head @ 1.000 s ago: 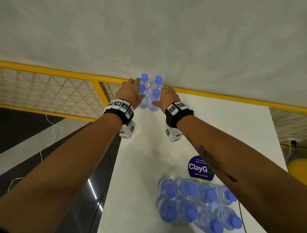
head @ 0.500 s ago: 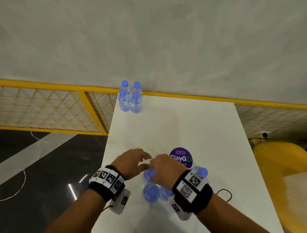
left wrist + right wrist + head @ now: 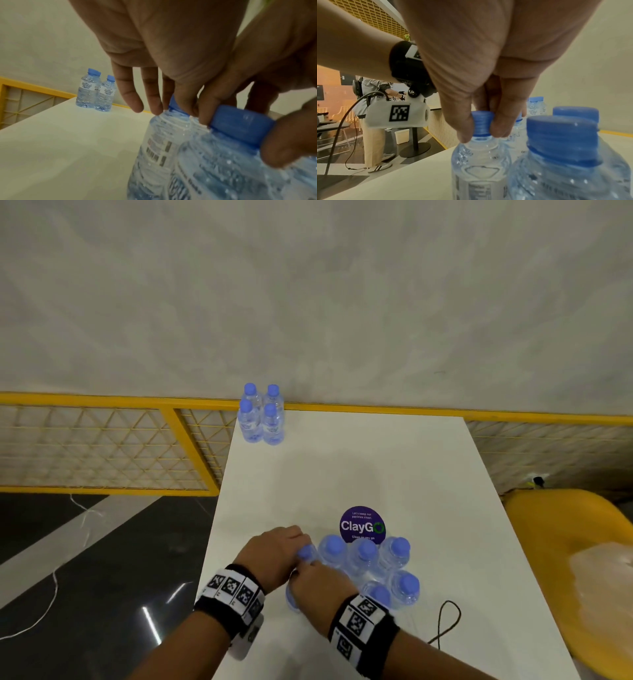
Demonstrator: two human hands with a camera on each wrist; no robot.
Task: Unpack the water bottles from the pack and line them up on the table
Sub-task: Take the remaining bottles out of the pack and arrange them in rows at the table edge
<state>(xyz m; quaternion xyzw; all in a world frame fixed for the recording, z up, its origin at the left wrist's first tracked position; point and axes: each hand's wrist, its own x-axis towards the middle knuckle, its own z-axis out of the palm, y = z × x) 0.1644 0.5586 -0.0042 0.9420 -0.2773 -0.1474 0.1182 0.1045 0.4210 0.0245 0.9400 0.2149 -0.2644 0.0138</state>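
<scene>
Several clear water bottles with blue caps (image 3: 262, 419) stand in a tight group at the far left corner of the white table (image 3: 376, 467); they also show as the far bottles (image 3: 96, 92). The pack of bottles (image 3: 366, 556) stands near me. My left hand (image 3: 277, 553) is on the cap of the pack's far-left bottle (image 3: 305, 553), with thumb and forefinger round that cap (image 3: 175, 106) and the other fingers hanging loose. My right hand (image 3: 318, 580) pinches the cap (image 3: 482, 123) of the near-left bottle (image 3: 291, 601).
A purple ClayGo sticker (image 3: 363, 525) lies just beyond the pack. A black cable loop (image 3: 448, 618) rests on the table to the right. A yellow mesh railing (image 3: 102, 440) runs behind and a yellow chair (image 3: 565, 559) stands on the right. Another person (image 3: 373, 121) stands far left.
Both hands let go of the bottles at the far corner and came back to the pack. They now hold the caps of two bottles on its left side.
</scene>
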